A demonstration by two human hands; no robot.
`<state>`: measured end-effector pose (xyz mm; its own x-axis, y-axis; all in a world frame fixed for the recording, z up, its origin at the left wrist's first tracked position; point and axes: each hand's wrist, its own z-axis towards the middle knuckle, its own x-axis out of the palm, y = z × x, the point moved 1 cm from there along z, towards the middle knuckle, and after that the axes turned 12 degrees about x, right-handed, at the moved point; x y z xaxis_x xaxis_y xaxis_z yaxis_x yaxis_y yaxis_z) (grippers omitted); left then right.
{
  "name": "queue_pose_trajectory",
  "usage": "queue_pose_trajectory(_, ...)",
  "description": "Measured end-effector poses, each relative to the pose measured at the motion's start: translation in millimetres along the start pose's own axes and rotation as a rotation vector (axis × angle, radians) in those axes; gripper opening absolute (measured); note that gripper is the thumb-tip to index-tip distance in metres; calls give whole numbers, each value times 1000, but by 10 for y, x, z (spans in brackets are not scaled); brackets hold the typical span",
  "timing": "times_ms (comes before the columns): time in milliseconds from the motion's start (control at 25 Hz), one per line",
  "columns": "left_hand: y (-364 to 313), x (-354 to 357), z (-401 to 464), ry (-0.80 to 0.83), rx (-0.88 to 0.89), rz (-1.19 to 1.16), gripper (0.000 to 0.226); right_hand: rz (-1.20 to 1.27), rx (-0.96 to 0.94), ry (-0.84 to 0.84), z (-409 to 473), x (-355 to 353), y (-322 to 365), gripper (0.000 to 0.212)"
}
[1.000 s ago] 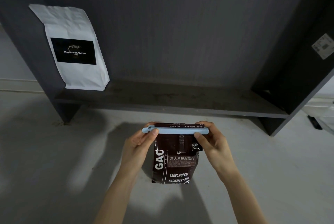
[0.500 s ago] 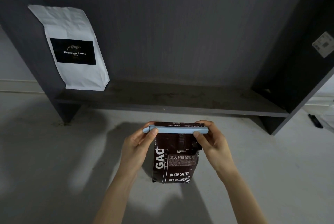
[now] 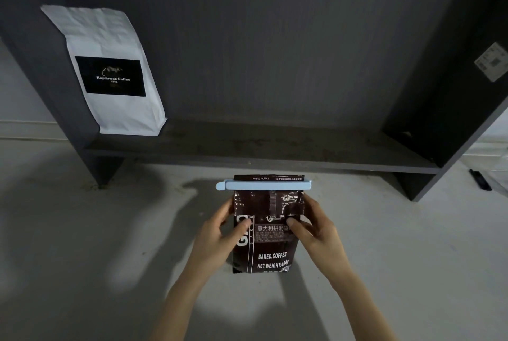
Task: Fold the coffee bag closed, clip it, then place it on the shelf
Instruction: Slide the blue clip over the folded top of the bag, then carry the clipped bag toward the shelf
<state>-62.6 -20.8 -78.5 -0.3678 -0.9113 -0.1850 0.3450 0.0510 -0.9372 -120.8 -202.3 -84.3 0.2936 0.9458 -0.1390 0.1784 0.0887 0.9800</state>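
Note:
A dark brown coffee bag (image 3: 270,258) stands upright on the pale floor in front of the shelf. Its top is folded over, and a light blue clip (image 3: 263,184) is clamped across the fold. My left hand (image 3: 220,236) grips the bag's left side with the thumb on its front. My right hand (image 3: 316,230) grips the right side the same way. The dark grey shelf board (image 3: 275,153) lies just beyond the bag, low above the floor.
A white coffee bag (image 3: 115,73) with a black label leans in the shelf's left corner. Dark side panels (image 3: 439,93) close the shelf on both sides. A small black object (image 3: 479,179) lies on the floor at the right.
Both hands have slid down from the ends of the blue clip to the sides of the bag. The clip stays clamped on the folded top.

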Motion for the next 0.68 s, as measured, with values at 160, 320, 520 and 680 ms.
queue_pose_trajectory(160, 174, 25, -135, 78, -74, 32, 37, -16, 42, 2, -13, 13, -137, 50)
queue_pose_trajectory(320, 237, 6, -170, 108, -74, 35, 55, 56, 106, 23, -34, 17, -230, 42)
queue_pose_trajectory(520, 250, 3, -161, 98, -68, 88, 42, 60, 108, -26, -28, 35, -262, 32)
queue_pose_trajectory(680, 241, -12, -152, 65, -33, 105, 36, 46, 99, -80, -34, 46, -213, 30)
